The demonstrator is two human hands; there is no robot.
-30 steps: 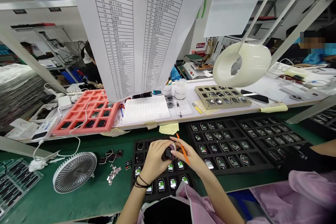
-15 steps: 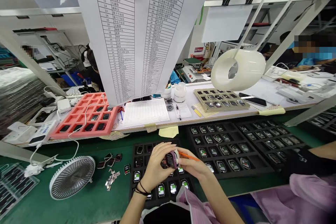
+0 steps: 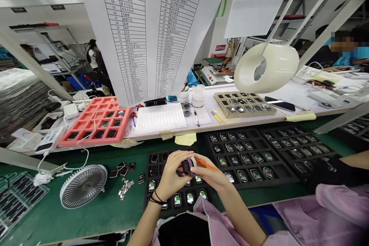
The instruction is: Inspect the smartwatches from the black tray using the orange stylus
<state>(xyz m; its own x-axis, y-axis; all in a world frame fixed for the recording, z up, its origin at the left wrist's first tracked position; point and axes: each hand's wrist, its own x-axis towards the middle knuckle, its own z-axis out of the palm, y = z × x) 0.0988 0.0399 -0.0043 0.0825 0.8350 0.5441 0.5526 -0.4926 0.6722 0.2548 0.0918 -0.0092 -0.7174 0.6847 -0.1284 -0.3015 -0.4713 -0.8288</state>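
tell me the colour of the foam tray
The foam tray is coral pink, best seen in the head view.

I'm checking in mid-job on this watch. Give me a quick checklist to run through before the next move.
1. Smartwatch gripped securely in the left hand: ok.
2. Orange pick held in the right hand: ok.
3. Pick tip seated on the smartwatch: cannot tell, as the fingers and the angle hide it.
4. Watches in the black foam tray below the hands sitting in their slots: ok for those in view; some are hidden by the hands.
5. Loose watch casings kept off that tray, on the green mat: ok.
6. Smartwatch screen condition: cannot tell, as it is too hidden.
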